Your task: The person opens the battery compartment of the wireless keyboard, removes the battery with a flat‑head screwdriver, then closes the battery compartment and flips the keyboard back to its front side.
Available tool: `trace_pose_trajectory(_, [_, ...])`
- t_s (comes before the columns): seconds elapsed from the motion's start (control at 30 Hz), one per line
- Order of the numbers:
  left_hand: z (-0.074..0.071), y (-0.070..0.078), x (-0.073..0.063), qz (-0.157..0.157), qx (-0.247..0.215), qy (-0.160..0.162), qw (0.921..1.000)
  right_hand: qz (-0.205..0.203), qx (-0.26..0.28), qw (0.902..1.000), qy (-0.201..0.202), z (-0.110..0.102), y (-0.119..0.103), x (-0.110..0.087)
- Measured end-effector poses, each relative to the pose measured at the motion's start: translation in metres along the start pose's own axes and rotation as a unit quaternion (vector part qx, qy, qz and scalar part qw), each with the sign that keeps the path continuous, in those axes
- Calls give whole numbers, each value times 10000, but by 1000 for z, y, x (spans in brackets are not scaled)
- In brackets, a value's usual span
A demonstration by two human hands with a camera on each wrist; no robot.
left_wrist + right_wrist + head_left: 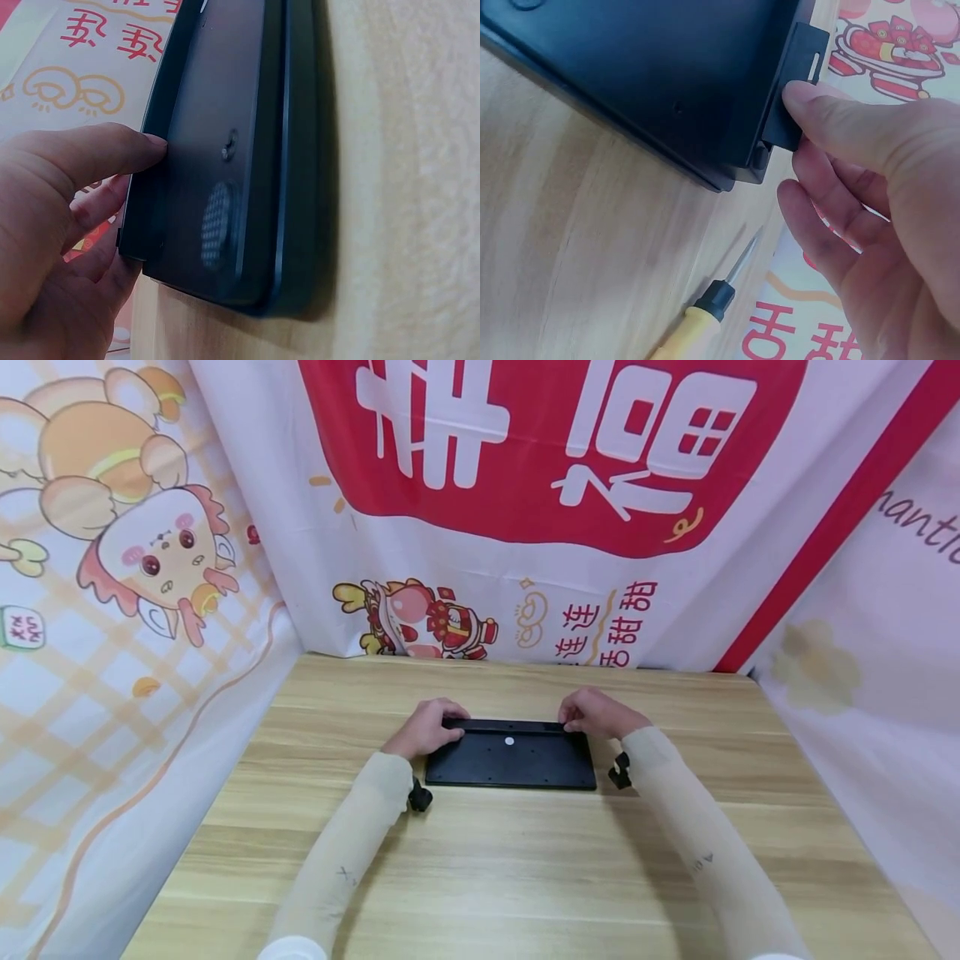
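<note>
Black keyboard (512, 758) face-down on wooden table (525, 860). Left hand (424, 727) and right hand (596, 712) pinch rear-edge corners, fingers curled. Right thumb (832, 116) presses fold-out foot (795, 82); advise even pressure both sides. Screwdriver (705, 315) lies near.

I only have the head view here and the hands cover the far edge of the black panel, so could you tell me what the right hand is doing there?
Observer: The right hand has its thumb pressed on a small flip-out tab at the corner of the black panel.
Operator: Thank you. Is any tool nearby?
Observer: Yes, a yellow-handled screwdriver lies on the wooden table just beside that corner.
Operator: And the left hand?
Observer: The left hand holds the panel's edge, thumb on top, fingers curled underneath.
</note>
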State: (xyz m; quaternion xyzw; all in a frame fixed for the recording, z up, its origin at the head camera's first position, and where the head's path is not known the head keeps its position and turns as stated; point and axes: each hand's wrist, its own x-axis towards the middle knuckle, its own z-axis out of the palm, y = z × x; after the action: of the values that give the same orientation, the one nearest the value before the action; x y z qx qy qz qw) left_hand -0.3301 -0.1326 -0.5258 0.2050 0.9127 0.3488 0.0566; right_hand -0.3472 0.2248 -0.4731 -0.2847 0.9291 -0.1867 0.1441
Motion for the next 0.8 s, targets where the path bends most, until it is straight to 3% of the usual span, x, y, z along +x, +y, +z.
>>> trace_pose_trajectory(0.37, [0,0,0,-3,56,-26,10000,-286,-40,9991,323,-1,-2,-6])
trace_pose_trajectory(0.8, [-1,5,-3,-32,38,5,10000,-10,-29,9995,328,-8,-4,5])
